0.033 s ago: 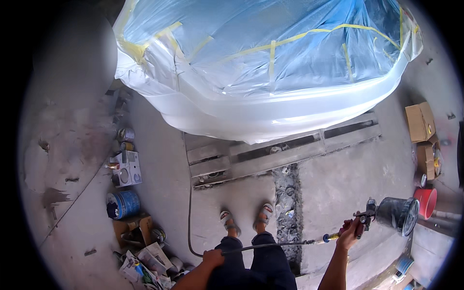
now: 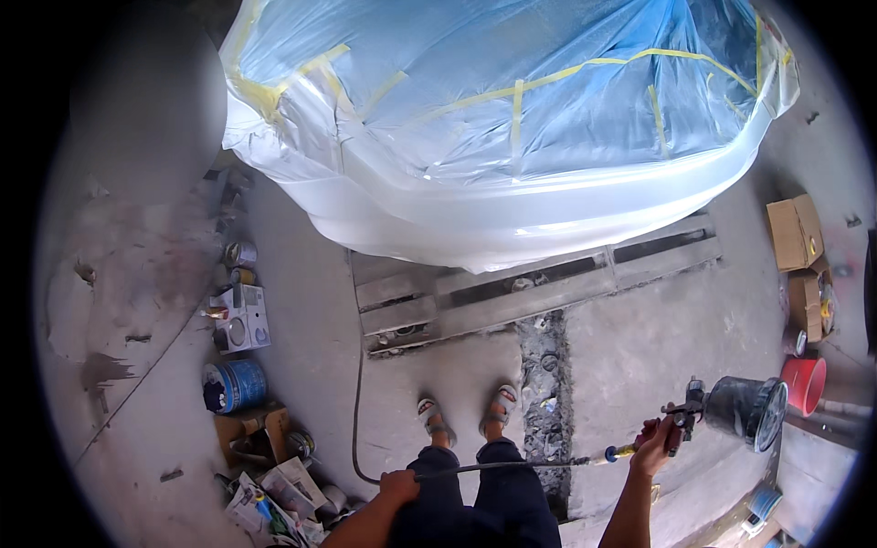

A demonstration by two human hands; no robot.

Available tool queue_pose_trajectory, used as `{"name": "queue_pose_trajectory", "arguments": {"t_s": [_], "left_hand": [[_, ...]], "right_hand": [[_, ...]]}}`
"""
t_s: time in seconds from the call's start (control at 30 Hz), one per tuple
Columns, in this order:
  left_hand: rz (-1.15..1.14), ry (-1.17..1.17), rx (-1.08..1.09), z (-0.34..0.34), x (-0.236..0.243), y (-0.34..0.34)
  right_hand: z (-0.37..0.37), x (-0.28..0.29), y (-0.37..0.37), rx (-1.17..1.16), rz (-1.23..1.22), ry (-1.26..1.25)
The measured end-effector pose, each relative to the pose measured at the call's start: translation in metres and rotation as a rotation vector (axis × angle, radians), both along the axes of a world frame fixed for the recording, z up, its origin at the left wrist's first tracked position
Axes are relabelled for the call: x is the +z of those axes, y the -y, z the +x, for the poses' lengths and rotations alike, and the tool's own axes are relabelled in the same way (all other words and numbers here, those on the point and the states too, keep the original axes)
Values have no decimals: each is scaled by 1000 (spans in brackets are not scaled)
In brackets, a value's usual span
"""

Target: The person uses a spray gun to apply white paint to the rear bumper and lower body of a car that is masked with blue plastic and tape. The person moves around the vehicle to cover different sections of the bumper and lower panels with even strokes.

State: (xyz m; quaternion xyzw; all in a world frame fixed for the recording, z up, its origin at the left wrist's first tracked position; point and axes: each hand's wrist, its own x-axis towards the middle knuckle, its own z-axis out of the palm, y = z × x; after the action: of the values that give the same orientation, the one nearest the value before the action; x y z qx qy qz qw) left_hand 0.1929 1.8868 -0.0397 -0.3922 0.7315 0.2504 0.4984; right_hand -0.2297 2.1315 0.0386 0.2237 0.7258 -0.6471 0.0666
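Note:
My right hand (image 2: 651,451) is wrapped round the grip of a spray gun (image 2: 685,418), held out to the right above the floor. A dark round paint cup (image 2: 734,406) with a lid sits at the gun's far side, lying tilted to the right. From the gun's handle a dark air hose (image 2: 502,467) runs left across my thighs to my left hand (image 2: 399,486), which is closed round it. Beyond that hand the hose bends up along the floor. Ahead stands a large body with a glossy white lower edge (image 2: 512,219), covered above by blue plastic sheeting (image 2: 585,110) and yellow tape (image 2: 518,114).
A slatted grating (image 2: 521,306) crosses the floor under the white edge, and a rubble-filled channel (image 2: 545,402) runs from it toward me. Cans, a blue bucket (image 2: 242,384) and newspapers (image 2: 292,484) line the left. Cardboard boxes (image 2: 795,233) and a red bucket (image 2: 806,384) stand right.
The spray gun and its cup have shifted slightly left and down with my right hand. My left hand has barely moved on the hose.

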Motion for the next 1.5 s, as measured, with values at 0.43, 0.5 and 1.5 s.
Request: {"name": "queue_pose_trajectory", "arguments": {"t_s": [0.43,0.5,1.5], "left_hand": [[-222,63,26,78,38,83],[-196,58,44,86,38,98],[-85,-62,78,171,46,271]], "right_hand": [[149,66,86,437,-152,1],[167,82,107,473,-123,10],[319,166,214,268,-178,-165]]}}
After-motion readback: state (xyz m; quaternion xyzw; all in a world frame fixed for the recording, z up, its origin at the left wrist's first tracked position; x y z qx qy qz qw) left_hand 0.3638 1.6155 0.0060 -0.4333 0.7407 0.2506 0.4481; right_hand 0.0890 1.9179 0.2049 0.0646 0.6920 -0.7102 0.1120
